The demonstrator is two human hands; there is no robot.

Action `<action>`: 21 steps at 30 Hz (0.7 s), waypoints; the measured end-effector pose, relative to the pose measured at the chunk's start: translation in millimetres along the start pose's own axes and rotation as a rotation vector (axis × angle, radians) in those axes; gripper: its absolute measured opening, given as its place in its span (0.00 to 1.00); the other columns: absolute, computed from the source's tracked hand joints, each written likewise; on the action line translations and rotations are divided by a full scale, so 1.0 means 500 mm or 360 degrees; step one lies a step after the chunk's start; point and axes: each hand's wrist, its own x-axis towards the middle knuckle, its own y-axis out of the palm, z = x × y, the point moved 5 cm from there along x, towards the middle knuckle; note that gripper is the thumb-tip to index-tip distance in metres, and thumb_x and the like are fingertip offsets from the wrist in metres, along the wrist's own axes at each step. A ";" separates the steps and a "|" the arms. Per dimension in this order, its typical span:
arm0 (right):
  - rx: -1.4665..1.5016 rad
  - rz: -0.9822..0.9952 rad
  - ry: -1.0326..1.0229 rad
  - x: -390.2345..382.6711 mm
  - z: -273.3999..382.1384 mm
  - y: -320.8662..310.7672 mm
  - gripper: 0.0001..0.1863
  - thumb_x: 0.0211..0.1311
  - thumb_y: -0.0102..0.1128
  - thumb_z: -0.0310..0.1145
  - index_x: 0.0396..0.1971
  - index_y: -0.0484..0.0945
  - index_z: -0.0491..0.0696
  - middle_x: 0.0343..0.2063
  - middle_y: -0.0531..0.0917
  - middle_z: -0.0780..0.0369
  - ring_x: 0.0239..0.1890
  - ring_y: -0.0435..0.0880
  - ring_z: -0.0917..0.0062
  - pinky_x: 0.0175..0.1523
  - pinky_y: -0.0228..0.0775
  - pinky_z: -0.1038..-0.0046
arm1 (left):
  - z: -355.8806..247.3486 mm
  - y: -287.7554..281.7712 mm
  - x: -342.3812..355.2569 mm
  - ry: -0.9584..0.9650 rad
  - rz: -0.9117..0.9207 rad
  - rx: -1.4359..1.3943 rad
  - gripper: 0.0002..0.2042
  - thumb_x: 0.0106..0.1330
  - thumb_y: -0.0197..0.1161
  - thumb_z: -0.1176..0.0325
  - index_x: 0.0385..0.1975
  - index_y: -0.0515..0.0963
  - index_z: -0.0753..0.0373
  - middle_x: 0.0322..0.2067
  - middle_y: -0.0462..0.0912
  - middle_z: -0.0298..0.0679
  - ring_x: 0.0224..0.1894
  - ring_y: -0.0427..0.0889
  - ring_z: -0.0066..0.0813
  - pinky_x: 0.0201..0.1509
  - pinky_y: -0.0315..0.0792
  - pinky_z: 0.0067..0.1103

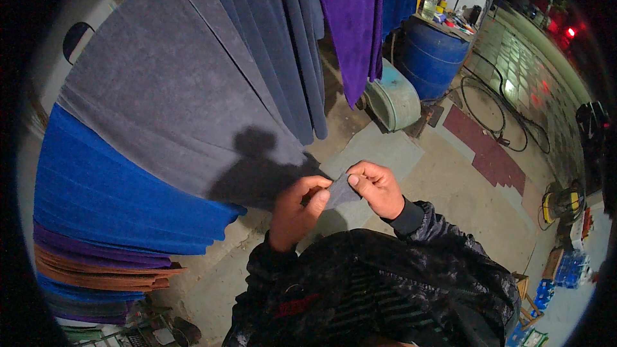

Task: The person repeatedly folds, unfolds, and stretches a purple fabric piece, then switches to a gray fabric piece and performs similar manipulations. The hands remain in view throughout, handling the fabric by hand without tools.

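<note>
A row of large hanging cloths fills the upper left. The nearest one is a grey cloth [173,90], and its lower corner [339,191] is pulled toward me. My left hand [294,209] pinches that corner from the left with thumb and fingers. My right hand [379,187] pinches the same corner from the right, thumb on top. Both hands are close together above my dark jacket. The hands' shadow falls on the grey cloth.
More grey cloths and a purple cloth [350,19] hang behind; blue cloths [109,199], purple and orange ones hang at left. A blue barrel [432,58] with bottles on top, a tipped pale drum [393,99], black hoses [495,112] and a yellow machine [560,204] stand on the concrete floor.
</note>
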 end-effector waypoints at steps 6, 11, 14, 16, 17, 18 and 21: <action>-0.0200 0.0171 -0.0156 -0.005 0.010 0.023 0.07 0.74 0.64 0.29 0.42 0.84 0.41 0.29 0.83 0.67 0.34 0.77 0.86 0.40 0.71 0.77 | 0.010 0.017 0.002 -0.0114 0.0033 0.0043 0.10 0.71 0.68 0.73 0.49 0.80 0.65 0.36 0.84 0.35 0.38 0.80 0.19 0.44 0.76 0.22; -0.0315 0.0190 -0.0295 0.002 0.015 0.026 0.06 0.72 0.66 0.28 0.42 0.85 0.41 0.30 0.85 0.65 0.35 0.79 0.86 0.41 0.73 0.75 | 0.010 0.015 0.009 -0.0065 0.0030 0.0020 0.07 0.71 0.68 0.74 0.43 0.78 0.64 0.32 0.80 0.33 0.34 0.77 0.17 0.39 0.73 0.21; -0.0299 0.0229 -0.0275 0.001 0.014 0.029 0.06 0.72 0.66 0.28 0.42 0.84 0.42 0.29 0.84 0.67 0.35 0.78 0.86 0.41 0.72 0.76 | 0.012 0.016 0.011 -0.0075 0.0022 0.0003 0.06 0.71 0.67 0.75 0.42 0.77 0.63 0.31 0.79 0.32 0.32 0.75 0.17 0.38 0.72 0.21; -0.0294 0.0238 -0.0237 0.000 0.013 0.028 0.06 0.72 0.66 0.28 0.42 0.84 0.42 0.28 0.83 0.68 0.34 0.77 0.87 0.40 0.71 0.76 | 0.013 0.017 0.011 -0.0086 0.0013 0.0003 0.05 0.71 0.65 0.75 0.42 0.77 0.63 0.31 0.78 0.32 0.31 0.74 0.17 0.37 0.71 0.21; -0.0305 0.0238 -0.0241 -0.001 0.013 0.028 0.05 0.72 0.66 0.28 0.42 0.84 0.42 0.28 0.82 0.69 0.34 0.76 0.87 0.40 0.70 0.76 | 0.013 0.017 0.010 -0.0085 0.0000 0.0019 0.05 0.71 0.65 0.76 0.43 0.77 0.63 0.31 0.78 0.32 0.31 0.74 0.17 0.37 0.71 0.21; -0.0284 0.0244 -0.0222 -0.001 0.012 0.028 0.05 0.72 0.66 0.28 0.41 0.84 0.42 0.28 0.82 0.69 0.33 0.76 0.87 0.39 0.70 0.77 | 0.013 0.017 0.010 -0.0083 -0.0012 0.0035 0.05 0.71 0.64 0.76 0.43 0.77 0.64 0.31 0.78 0.32 0.31 0.74 0.17 0.37 0.71 0.21; -0.0257 0.0248 -0.0207 -0.001 0.011 0.027 0.05 0.72 0.65 0.28 0.41 0.84 0.43 0.27 0.81 0.70 0.32 0.75 0.88 0.38 0.69 0.77 | 0.013 0.017 0.011 -0.0065 -0.0032 0.0057 0.04 0.72 0.62 0.75 0.43 0.77 0.64 0.30 0.78 0.32 0.31 0.74 0.18 0.37 0.71 0.21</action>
